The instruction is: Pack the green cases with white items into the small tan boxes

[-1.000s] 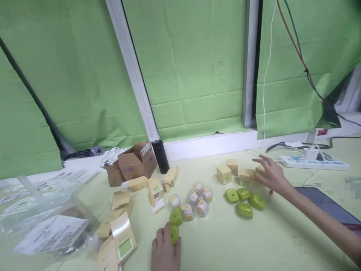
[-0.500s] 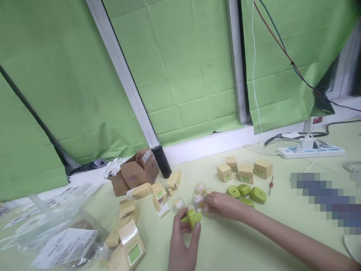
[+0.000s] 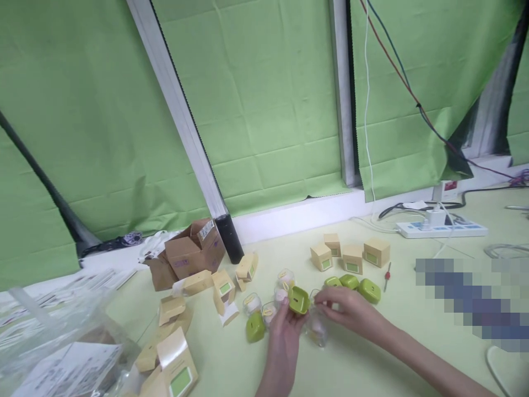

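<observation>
Left hand (image 3: 285, 331): rising from the near edge of the pale green table (image 3: 372, 358), fingers curling around a green case (image 3: 299, 299) and lifting it clear of the surface, its hollow side facing the camera.
Right hand (image 3: 347, 313): reaching in from the right, fingertips pinching close together just right of the green case; what they are nipping is too small to tell. A clear plastic cup (image 3: 317, 330) is sitting under this hand.
Second green case (image 3: 255, 326): lying on the table just left of the held case.
Clear cups (image 3: 268, 303): clustering behind and left of the held case, each showing a pale lump inside.
Three green cases (image 3: 351, 285): sitting in a row just right of and behind the held case.
Small tan boxes (image 3: 351, 256): four standing farther back than that row.
Opened tan cartons (image 3: 173, 353): lying well left of the held case.
Brown cardboard box (image 3: 190, 255): standing farther left and back, beside a black cylinder (image 3: 229, 238).
Power strip (image 3: 440, 227): lying far right, near the wall.
</observation>
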`<state>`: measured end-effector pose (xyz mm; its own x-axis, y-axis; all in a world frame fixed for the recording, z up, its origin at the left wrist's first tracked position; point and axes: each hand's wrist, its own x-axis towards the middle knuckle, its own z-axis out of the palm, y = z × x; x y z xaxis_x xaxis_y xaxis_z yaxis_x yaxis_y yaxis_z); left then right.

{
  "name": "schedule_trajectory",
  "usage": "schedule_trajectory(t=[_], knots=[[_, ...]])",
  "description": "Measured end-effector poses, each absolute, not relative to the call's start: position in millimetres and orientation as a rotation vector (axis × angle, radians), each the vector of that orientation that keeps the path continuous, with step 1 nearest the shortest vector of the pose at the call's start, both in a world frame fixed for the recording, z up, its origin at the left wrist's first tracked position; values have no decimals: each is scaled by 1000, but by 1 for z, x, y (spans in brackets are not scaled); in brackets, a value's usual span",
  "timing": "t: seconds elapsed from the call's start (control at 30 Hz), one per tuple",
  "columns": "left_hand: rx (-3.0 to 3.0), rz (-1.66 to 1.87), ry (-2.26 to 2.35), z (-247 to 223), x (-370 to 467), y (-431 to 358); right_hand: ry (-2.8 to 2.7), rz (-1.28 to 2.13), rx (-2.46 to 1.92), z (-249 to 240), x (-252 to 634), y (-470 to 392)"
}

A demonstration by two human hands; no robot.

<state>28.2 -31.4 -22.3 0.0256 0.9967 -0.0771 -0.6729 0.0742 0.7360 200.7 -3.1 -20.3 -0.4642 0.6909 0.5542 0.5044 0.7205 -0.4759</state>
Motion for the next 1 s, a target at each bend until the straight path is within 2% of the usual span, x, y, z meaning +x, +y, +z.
schedule_trajectory(t=[0.13,0.23,0.53,0.77,1.0], knots=[[733,1323,716,-24,29,-39,-1765,868,-837,-10,201,-12],[797,1251,736,-24,31,-42,-1688,998,-837,-7,198,-19],[826,1158,736,-29,40,-47,-2030,317,-979,-13,193,-29],[880,1133,758,-22,42,-52,-1999,271,-1044,-19,194,-31],[1017,1179,952,-40,36,-45,-2140,185,-971,-22,195,-30]])
